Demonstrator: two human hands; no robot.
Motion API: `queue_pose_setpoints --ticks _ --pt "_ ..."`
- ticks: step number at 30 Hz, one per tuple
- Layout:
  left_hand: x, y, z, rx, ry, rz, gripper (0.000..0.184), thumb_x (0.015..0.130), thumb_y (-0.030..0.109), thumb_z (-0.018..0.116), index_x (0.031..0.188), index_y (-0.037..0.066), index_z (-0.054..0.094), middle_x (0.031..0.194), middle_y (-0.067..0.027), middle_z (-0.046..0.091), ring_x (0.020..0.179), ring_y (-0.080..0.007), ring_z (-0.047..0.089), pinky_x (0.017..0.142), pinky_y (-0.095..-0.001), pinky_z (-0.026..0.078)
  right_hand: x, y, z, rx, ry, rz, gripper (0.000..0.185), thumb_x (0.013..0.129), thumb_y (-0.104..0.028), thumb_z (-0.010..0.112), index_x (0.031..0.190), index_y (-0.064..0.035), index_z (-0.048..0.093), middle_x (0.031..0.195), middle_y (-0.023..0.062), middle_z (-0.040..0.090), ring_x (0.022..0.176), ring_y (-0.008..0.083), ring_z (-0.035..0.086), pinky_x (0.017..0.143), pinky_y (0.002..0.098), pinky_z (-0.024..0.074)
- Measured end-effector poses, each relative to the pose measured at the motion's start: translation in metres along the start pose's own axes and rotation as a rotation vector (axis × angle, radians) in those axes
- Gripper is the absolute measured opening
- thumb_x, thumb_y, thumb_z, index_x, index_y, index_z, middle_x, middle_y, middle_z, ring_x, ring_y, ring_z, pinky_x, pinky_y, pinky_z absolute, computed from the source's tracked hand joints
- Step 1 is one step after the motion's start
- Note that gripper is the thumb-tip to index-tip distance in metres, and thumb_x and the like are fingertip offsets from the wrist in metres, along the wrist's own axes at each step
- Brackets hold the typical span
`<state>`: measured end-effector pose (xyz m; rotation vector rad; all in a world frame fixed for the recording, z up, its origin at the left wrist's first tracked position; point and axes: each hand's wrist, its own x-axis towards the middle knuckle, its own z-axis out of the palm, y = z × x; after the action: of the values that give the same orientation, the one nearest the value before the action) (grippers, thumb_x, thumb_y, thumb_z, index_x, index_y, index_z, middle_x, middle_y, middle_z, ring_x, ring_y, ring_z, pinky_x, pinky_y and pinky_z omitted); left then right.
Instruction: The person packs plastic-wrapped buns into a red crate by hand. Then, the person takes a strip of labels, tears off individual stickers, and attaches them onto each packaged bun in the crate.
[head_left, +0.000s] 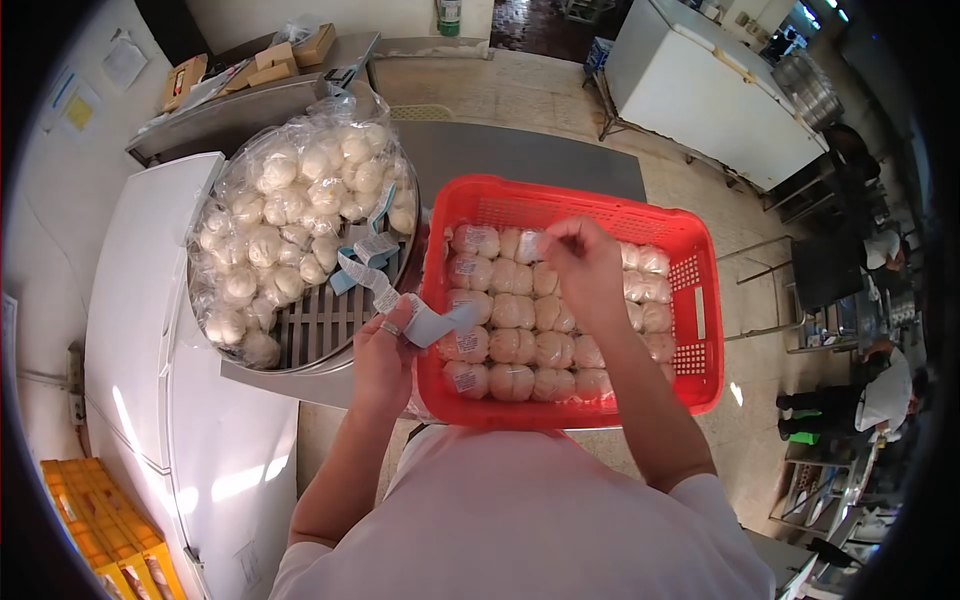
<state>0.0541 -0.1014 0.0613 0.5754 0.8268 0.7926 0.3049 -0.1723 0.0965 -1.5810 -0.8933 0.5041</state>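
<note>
My left hand (385,350) grips a curling strip of labels (430,322) at the near left corner of a red plastic crate (710,300). The strip trails left over a round tray (325,318) with a slatted base. In the crate, wrapped packs of pale round buns (513,311) lie in rows. Printed labels (466,344) show on the left-hand packs. My right hand (585,262) is above the back row, its fingers pinched at the edge of a white label (530,247) lying over a pack. The hand and forearm hide some buns behind them.
Plastic bags of buns (290,200) fill much of the round tray. Both containers stand on a grey table (530,155). A white freezer (700,90) is at the back right, cardboard boxes (275,62) at the back left. Another person (885,395) stands far right.
</note>
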Motion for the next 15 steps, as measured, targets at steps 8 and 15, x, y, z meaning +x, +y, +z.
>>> queue_pose_setpoints --ticks 8,15 --pt "-0.019 -0.031 0.031 0.454 -0.128 0.166 0.022 0.1 0.021 0.07 0.096 0.0 0.074 0.08 0.0035 0.067 0.071 -0.0035 0.056 0.062 -0.0225 0.047 0.072 0.164 0.012 -0.393 -0.003 0.161 0.022 0.082 -0.013 0.079 0.094 0.0029 0.071 0.08 0.0119 0.071 0.074 0.0226 0.069 0.07 0.0358 0.0549" --pt "-0.011 -0.039 0.026 0.635 -0.171 0.299 0.019 0.1 0.017 0.069 0.096 -0.002 0.073 0.083 0.0004 0.066 0.075 -0.0056 0.056 0.065 -0.0246 0.046 0.061 0.146 0.021 -0.906 0.033 0.1 0.029 0.086 -0.018 0.073 0.108 0.0 0.068 0.118 0.0191 0.067 0.097 0.0361 0.068 0.085 0.047 0.0548"
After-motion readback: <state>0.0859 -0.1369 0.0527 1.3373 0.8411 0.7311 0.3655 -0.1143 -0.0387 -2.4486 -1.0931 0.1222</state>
